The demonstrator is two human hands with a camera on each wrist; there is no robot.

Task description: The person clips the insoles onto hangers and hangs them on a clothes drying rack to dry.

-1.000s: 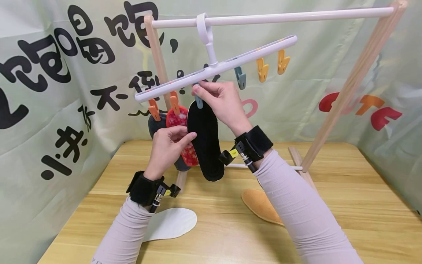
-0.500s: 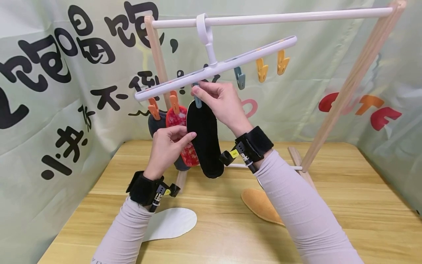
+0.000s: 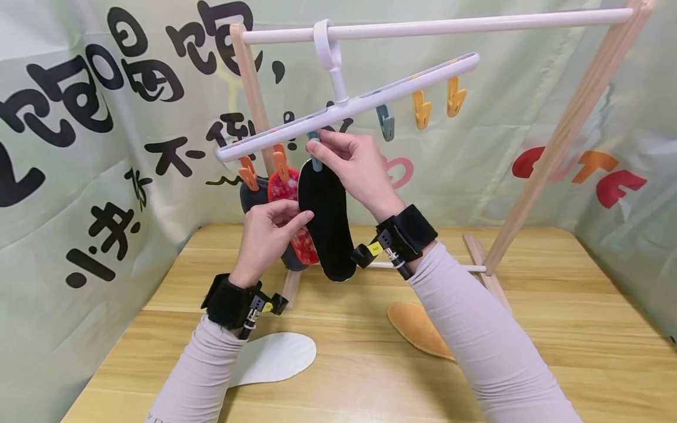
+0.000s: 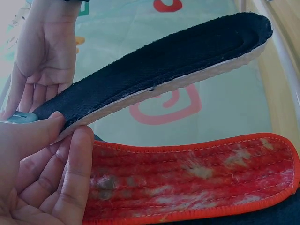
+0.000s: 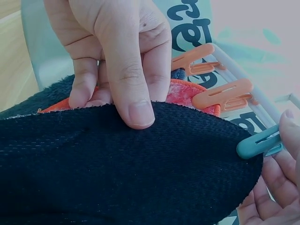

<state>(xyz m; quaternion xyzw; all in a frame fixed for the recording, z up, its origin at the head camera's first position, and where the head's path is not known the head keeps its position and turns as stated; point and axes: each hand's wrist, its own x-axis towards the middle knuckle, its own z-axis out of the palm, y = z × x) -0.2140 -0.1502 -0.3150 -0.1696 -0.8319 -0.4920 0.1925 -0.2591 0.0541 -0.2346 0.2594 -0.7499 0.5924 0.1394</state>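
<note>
A black insole (image 3: 325,223) hangs below the white hanger (image 3: 285,130), its top end in the jaws of a blue clip (image 3: 316,154). My right hand (image 3: 359,167) pinches that clip by its upper end, as the right wrist view also shows for the teal-looking clip (image 5: 258,143). With thumb and fingers my left hand (image 3: 270,235) pinches the insole's left edge; in the left wrist view the black insole (image 4: 164,56) shows a pale underside. Just behind the left hand hangs a red insole (image 3: 280,188) from an orange clip (image 3: 281,163), partly covered.
A dark grey insole (image 3: 252,197) hangs at far left from another orange clip (image 3: 247,174). A blue clip (image 3: 386,123) and two yellow clips (image 3: 421,110) hang on the right. On the table lie a white insole (image 3: 277,358) and an orange insole (image 3: 418,329). A wooden rack (image 3: 560,147) carries the hanger.
The black insole's lower end has risen slightly. The hanger's left-hand clips have shifted very little, and both hands keep nearly the same place and grip.
</note>
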